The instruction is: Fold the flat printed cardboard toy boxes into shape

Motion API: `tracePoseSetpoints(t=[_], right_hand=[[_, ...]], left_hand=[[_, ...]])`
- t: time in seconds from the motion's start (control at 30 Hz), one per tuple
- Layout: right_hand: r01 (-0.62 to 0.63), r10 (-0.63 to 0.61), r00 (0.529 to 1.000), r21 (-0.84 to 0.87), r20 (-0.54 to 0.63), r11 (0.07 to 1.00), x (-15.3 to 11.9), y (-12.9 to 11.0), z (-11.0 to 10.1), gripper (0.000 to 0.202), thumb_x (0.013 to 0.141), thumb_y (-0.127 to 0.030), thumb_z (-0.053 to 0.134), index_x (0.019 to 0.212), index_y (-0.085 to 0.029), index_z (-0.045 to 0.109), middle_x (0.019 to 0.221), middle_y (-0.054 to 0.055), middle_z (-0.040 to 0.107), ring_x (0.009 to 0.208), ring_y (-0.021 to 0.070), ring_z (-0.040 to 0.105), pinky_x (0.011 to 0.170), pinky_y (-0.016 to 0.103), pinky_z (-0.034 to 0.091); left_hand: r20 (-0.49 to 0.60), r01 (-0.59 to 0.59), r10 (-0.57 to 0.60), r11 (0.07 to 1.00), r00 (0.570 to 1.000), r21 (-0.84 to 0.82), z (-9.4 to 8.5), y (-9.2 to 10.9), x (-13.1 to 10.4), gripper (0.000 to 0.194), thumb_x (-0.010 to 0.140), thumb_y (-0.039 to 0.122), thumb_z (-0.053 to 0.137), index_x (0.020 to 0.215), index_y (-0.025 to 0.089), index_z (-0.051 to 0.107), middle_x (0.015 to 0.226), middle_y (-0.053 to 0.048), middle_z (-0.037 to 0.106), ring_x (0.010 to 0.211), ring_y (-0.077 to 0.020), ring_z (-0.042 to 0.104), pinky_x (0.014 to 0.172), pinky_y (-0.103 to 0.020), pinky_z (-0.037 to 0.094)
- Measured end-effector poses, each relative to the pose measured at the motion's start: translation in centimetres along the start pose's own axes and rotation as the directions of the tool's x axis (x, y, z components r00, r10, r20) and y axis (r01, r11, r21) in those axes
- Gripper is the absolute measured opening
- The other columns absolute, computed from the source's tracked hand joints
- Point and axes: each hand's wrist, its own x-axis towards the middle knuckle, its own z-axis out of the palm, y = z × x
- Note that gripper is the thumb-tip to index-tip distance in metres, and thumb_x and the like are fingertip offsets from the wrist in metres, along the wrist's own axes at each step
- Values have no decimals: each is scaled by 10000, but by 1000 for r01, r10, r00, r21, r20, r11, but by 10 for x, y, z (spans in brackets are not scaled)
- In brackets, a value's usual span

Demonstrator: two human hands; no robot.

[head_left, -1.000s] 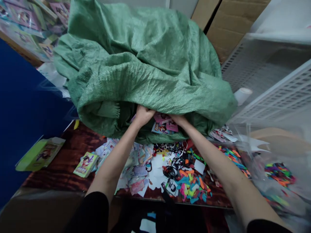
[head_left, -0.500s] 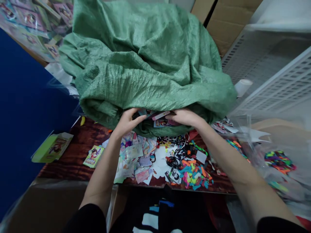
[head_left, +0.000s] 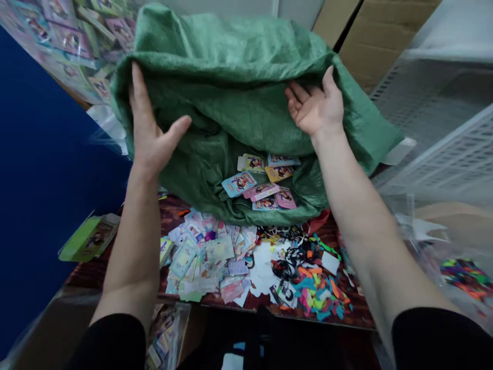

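Note:
A large green woven sack (head_left: 208,67) gapes toward me over the table. Inside its mouth lie several small illustrated boxes, among them a blue box (head_left: 239,183), an orange-yellow box (head_left: 279,173) and a pink box (head_left: 262,191). My left hand (head_left: 152,133) reaches into the left side of the mouth, thumb spread wide, its fingertips against the raised rim. My right hand (head_left: 318,105) is at the right side, palm turned up, fingers loosely bent and thumb touching the rim. Neither hand is closed around anything.
On the dark table (head_left: 177,208) lie a pile of pastel cards (head_left: 215,252), black cords (head_left: 285,252) and colourful small strips (head_left: 319,293). A green box (head_left: 90,239) lies at left. Clear bags of boxes (head_left: 73,38) stand upper left; a white perforated basket (head_left: 442,149) is at right.
Both hands have moved up and apart, lifting the sack's upper rim. The mouth has opened wide, and the small boxes inside now show.

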Motion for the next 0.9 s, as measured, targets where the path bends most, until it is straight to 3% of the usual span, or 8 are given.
tracePoseSetpoints(t=[0.1, 0.17, 0.27, 0.37, 0.47, 0.6, 0.77, 0.9], right_hand=[[-3, 13, 995, 104, -101, 995, 37, 29, -10, 667, 1000, -620, 139, 1185, -246, 660, 1324, 42, 664, 1285, 180, 568, 893, 387, 570], [-131, 137, 976, 51, -168, 990, 50, 55, -21, 657, 1022, -567, 113, 1190, -229, 651, 1373, 50, 615, 1332, 184, 524, 900, 376, 556], [-347, 350, 909, 53, -226, 936, 47, 91, -39, 446, 1023, -443, 277, 1192, -199, 611, 1445, 93, 550, 1279, 199, 567, 891, 381, 572], [-344, 350, 920, 65, -176, 937, 19, 111, -49, 328, 954, -418, 462, 1160, -202, 599, 1370, 128, 603, 1174, 225, 633, 880, 417, 584], [-239, 236, 960, -2, -148, 971, -28, 114, -46, 348, 888, -385, 584, 1176, -190, 601, 1285, 131, 648, 1117, 222, 651, 922, 418, 563], [11, -44, 995, -341, -88, 940, -106, 105, -22, 418, 863, -291, 611, 1274, -211, 601, 1228, 83, 679, 1136, 229, 617, 996, 447, 506], [384, -42, 911, -805, 411, 451, -172, 112, 17, 487, 840, -76, 501, 1297, -192, 624, 1338, 120, 627, 1268, 307, 488, 1059, 545, 391], [422, 149, 886, -897, 438, 129, -172, 129, 24, 422, 857, -52, 454, 1227, -117, 647, 1305, 191, 616, 1260, 355, 451, 1014, 542, 365]], left_hand=[[-2, -94, 95, 985, 995, 142, 9, -36, 50, 1109, 628, 532, 861, 1523, 221, 285, 1654, 67, 204, 1563, -242, 36, 1283, -489, 67], [99, 59, -83, 973, 992, 224, 18, -67, 71, 1034, 618, 596, 826, 1436, 118, 410, 1585, -13, 392, 1511, -238, 259, 1267, -482, 144], [328, 239, -355, 908, 875, 345, 27, -102, 80, 838, 740, 693, 647, 1221, 10, 593, 1268, -64, 691, 1248, -280, 587, 1115, -565, 386], [310, 83, -235, 897, 921, 434, 27, -105, 70, 795, 830, 665, 548, 1258, -4, 568, 1221, -74, 705, 1185, -282, 630, 1046, -575, 433], [280, -43, -142, 824, 949, 566, 20, -80, 46, 792, 806, 634, 663, 1331, 57, 530, 1441, -111, 560, 1342, -374, 502, 1114, -639, 350], [232, -21, -165, 773, 959, 634, 16, -30, -9, 901, 775, 516, 780, 1484, 143, 367, 1644, -113, 253, 1465, -411, 318, 1190, -686, 191], [262, -134, 13, 883, 965, 450, 22, 12, -95, 667, 866, 490, 676, 1434, 210, 465, 1594, -96, 377, 1476, -317, 332, 1229, -537, 273], [359, -123, 3, 942, 933, 312, 27, 18, -162, 552, 902, 502, 611, 1372, 224, 533, 1530, -107, 473, 1410, -296, 445, 1149, -477, 406]])
